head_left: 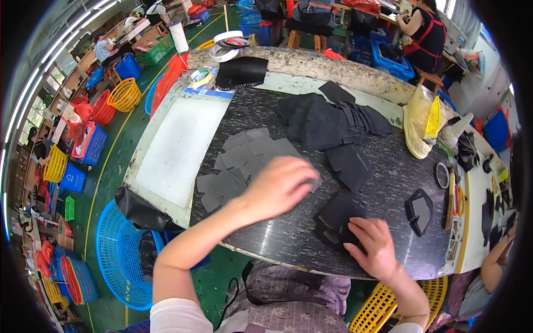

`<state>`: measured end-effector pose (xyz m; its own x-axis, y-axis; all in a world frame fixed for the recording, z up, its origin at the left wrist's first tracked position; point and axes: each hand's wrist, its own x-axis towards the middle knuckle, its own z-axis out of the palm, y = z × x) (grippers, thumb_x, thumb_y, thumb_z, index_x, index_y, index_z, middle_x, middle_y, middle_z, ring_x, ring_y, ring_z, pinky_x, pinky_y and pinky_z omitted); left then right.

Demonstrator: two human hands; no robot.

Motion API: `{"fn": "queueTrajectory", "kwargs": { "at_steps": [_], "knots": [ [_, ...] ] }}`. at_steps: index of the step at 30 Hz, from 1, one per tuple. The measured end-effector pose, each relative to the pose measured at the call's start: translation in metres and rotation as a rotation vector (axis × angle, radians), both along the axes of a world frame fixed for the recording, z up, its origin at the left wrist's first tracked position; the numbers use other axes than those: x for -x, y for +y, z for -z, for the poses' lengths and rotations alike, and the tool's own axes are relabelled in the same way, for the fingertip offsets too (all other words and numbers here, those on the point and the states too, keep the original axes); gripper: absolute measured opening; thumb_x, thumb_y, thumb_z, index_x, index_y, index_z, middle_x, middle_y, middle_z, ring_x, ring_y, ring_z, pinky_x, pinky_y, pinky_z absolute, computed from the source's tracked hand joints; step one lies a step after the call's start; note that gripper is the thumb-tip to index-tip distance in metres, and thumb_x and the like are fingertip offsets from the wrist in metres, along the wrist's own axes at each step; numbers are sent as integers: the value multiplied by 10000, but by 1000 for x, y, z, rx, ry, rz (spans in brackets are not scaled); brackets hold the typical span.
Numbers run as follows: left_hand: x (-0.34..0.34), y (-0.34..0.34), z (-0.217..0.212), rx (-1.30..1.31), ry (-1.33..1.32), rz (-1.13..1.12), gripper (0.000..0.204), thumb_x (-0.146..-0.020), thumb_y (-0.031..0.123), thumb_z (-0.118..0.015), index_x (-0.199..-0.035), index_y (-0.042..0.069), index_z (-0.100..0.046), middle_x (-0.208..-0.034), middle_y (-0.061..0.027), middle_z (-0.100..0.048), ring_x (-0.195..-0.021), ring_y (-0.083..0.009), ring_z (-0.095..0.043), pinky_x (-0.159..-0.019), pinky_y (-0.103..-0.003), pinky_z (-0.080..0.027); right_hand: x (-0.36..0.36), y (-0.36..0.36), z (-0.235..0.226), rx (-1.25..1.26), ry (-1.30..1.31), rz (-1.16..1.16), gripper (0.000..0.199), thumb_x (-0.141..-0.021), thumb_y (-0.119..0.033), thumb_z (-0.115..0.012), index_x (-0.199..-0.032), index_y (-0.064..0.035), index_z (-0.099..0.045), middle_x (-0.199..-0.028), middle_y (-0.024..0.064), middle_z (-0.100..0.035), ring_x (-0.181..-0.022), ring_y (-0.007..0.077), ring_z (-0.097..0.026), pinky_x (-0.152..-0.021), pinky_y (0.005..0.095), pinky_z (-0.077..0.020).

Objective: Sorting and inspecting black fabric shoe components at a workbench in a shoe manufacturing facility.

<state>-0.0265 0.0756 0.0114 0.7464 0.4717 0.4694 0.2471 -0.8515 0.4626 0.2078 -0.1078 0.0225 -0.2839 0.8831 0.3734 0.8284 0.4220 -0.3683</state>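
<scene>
Flat cut pieces of dark sheet material lie on a black speckled tabletop (277,244). My left hand (280,187) is over the right edge of a spread of grey pieces (241,152), its fingers bent round a small grey piece (316,182) that shows only in part at the fingertips. To the right, my right hand (375,247) has its fingertips on the edge of a black piece (341,210), the thumb a little apart from them. Another black piece (350,166) lies just beyond, below a large heap of black pieces (327,122).
A black piece with a grey panel (421,212) lies on the right, near a tape roll (442,175) and scissors (459,201). Tape rolls (226,47) stand at the back. A white board (177,150) covers the left side. A blue basket (119,255) stands below left.
</scene>
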Motion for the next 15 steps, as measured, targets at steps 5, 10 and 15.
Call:
{"fn": "queueTrajectory", "kwargs": {
  "at_steps": [5, 10, 15],
  "knots": [
    [119, -13, -16, 240, 202, -429, 386, -777, 178, -796, -1101, 64, -620, -1170, -108, -573, -1073, -304, -572, -950, -393, -457, 39, 61, -17, -61, 75, -206, 259, -777, -109, -742, -1010, -12, -679, -1171, 112, -626, -1004, 295, -609, -862, 403, -475],
    [122, -23, -4, 179, 254, -351, 498, -801, 195, -780, -1241, 40, -605, -1277, -125, -505, -1189, -310, -491, -980, -390, -455, 114, 120, 9, -99, 14, -457, 227, -831, -125, -698, -1029, -19, -672, -1217, 105, -617, -1099, 267, -574, -907, 387, -483],
    [138, -11, 5, -2, 303, -230, 358, -817, 100, -734, -1157, 44, -638, -1215, -125, -540, -1084, -323, -546, -949, -411, -464, 132, 128, 40, -90, -99, -441, 257, -761, -104, -625, -993, -8, -678, -1257, 102, -612, -1139, 223, -557, -945, 343, -479]
  ]
}}
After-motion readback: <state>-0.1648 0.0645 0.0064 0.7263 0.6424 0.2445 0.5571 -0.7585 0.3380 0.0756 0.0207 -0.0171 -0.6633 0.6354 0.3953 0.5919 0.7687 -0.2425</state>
